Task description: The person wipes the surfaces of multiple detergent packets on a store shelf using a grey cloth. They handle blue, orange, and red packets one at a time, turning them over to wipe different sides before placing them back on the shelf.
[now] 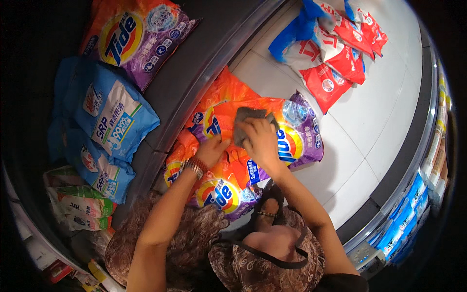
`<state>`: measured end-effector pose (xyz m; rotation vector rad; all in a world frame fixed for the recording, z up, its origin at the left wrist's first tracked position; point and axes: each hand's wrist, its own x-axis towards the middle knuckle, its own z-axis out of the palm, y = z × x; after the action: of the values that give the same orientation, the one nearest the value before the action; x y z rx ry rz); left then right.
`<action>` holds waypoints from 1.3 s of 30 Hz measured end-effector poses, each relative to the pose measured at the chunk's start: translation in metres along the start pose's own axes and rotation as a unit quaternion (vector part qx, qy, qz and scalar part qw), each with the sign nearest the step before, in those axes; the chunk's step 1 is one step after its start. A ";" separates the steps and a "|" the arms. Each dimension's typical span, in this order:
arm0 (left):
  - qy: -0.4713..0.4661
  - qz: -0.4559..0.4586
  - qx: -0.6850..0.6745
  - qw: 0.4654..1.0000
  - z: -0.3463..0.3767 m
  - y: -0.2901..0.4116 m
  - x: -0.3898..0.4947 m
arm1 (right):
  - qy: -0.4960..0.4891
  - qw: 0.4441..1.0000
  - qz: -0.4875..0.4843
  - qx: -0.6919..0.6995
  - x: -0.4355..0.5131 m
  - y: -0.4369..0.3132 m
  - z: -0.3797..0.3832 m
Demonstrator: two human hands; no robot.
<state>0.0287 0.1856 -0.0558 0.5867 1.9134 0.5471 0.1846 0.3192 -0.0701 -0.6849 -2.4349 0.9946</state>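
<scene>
Several orange and purple Tide detergent bags (303,146) lie piled on the floor before me, against the shelf's front edge. My right hand (261,137) grips a dark grey cloth (242,126) and presses it on the upper bag. To its left, my left hand (213,149), with a red bead bracelet and a watch-like band at the wrist, rests at the pile with fingers bent. Whether the left fingers pinch the orange plastic under them is unclear.
On the dark low shelf (182,87) at left stand another Tide bag (160,43), blue detergent bags (113,113) and green-and-white packs (84,204). Red, white and blue bags (328,47) lie on the tiled floor (350,146). A right-hand shelf holds blue packs (405,215).
</scene>
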 end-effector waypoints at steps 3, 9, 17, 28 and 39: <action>0.048 0.023 0.038 0.998 0.008 -0.015 0.030 | 0.053 0.997 0.011 0.053 0.020 -0.003 0.016; 0.038 0.119 0.137 0.983 -0.002 0.001 -0.028 | -0.036 0.991 -0.096 -0.090 0.031 0.055 -0.010; -0.044 0.108 0.196 0.974 -0.012 0.014 -0.022 | 0.087 0.992 0.085 0.019 0.034 0.101 -0.069; 0.084 0.136 0.059 0.985 -0.010 0.016 0.035 | -0.137 0.946 0.268 -0.122 0.035 0.105 -0.122; 0.024 0.198 0.073 0.977 0.027 0.014 0.049 | 0.265 0.870 0.372 -0.187 -0.100 0.165 -0.234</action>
<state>0.0381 0.2293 -0.0917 1.0725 1.9003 0.6785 0.4370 0.4863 -0.0566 -1.8486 -1.8689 0.4387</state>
